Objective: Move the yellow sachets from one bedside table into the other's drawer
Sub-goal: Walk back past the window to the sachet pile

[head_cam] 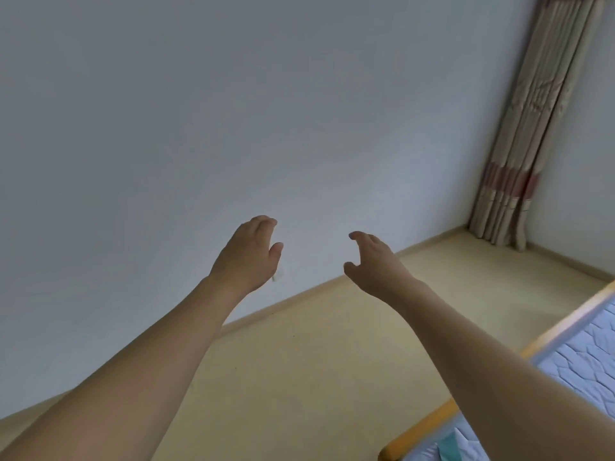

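— Where are the yellow sachets? I can't find one anywhere.

— None in view. Neither bedside desk shows either, nor any drawer. There is only the pale wall (pixel 233 111), the tan floor (pixel 316 361), a striped curtain (pixel 532 111) in the far corner and, at the lower right, the bed (pixel 579 354) with its wooden rail and quilted mattress.

— And the hands?

— Both reach forward in the air, well apart from each other. The left hand (pixel 248 254) has its fingers loosely curled, thumb out, holding nothing. The right hand (pixel 374 264) is the same: fingers bent and relaxed, nothing in them.

— So how would a sachet handle once found?

— A guess from the task wording alone: light, thin and floppy, probably with a slick film skin (the kind that slides off a stack). I would expect it to bend rather than break, so a firm squeeze should do no harm unless the contents are brittle.

— Where to take hold?

— Likely by pinching a sealed edge between thumb and forefinger, or by gathering several flat between fingers and palm. A loose handful could shed one on the way to the drawer.
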Available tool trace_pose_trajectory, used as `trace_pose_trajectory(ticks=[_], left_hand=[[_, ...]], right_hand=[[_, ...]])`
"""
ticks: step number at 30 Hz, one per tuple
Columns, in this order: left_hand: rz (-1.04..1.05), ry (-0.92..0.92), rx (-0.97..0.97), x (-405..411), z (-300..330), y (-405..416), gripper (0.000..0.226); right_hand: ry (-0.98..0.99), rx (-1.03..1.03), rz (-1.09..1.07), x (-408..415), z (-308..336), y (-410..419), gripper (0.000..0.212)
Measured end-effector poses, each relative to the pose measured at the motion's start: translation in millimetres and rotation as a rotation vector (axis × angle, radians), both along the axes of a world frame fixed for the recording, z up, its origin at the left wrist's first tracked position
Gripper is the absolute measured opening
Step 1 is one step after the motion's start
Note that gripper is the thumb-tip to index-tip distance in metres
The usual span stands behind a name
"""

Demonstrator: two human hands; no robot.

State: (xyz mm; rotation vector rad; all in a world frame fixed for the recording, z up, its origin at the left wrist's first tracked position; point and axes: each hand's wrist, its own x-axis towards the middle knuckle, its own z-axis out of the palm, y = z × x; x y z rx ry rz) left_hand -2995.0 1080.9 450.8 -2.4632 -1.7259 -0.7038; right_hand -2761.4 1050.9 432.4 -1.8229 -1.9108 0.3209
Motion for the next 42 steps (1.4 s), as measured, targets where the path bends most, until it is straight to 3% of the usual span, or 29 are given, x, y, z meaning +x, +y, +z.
trace_pose_trajectory(ticks=[9, 21, 28, 42], left_hand=[[-0.026, 0.018, 0.072, 26, 63, 226, 0.049], [-0.144, 0.076, 0.061, 108, 51, 554, 0.052], [-0.331, 0.047, 0.092, 240, 86, 735, 0.052], [-0.698, 0.072, 0.121, 614, 100, 970, 0.054]], right_hand=[[-0.004, 0.056, 0.021, 5, 49, 231, 0.061], [-0.067, 0.043, -0.126, 88, 48, 519, 0.060], [-0.108, 0.065, -0.364, 205, 81, 653, 0.059], [-0.058, 0.082, -0.704, 537, 98, 829, 0.058]])
